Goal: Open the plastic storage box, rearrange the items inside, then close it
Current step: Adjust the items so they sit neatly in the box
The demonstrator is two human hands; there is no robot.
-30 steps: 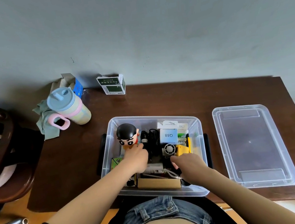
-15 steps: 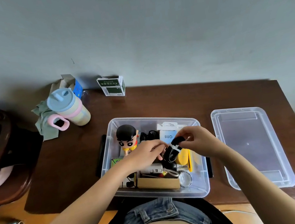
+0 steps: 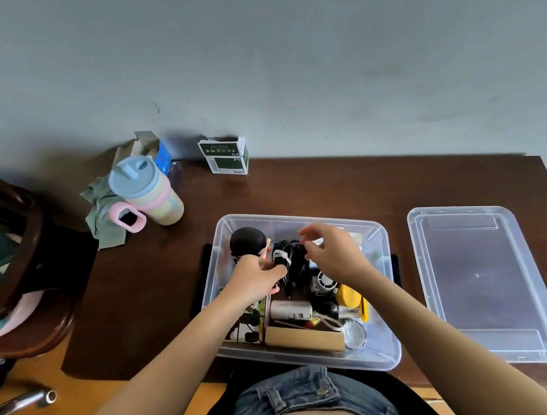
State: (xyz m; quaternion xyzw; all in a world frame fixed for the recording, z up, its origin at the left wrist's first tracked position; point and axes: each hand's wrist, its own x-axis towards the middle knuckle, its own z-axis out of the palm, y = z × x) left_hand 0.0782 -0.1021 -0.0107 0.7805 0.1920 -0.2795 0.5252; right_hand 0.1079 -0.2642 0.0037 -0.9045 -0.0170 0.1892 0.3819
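Black cable bundle (image 3: 291, 262): I see both hands pinching it above the box (image 3: 390, 359).
Left hand (image 3: 255, 279): grips its near side.
Right hand (image 3: 333, 251): pinches its top.
Lid (image 3: 485, 283): lies on the tabletop (image 3: 314, 189).

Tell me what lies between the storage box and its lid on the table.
Only bare brown table separates the storage box from the lid, in the head view.

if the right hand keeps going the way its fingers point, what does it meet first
Probably the black cable bundle: the right hand has its fingers aimed left, close beside the bundle that the left hand holds over the storage box. Depth is unclear; behind it stands the black-haired figurine.
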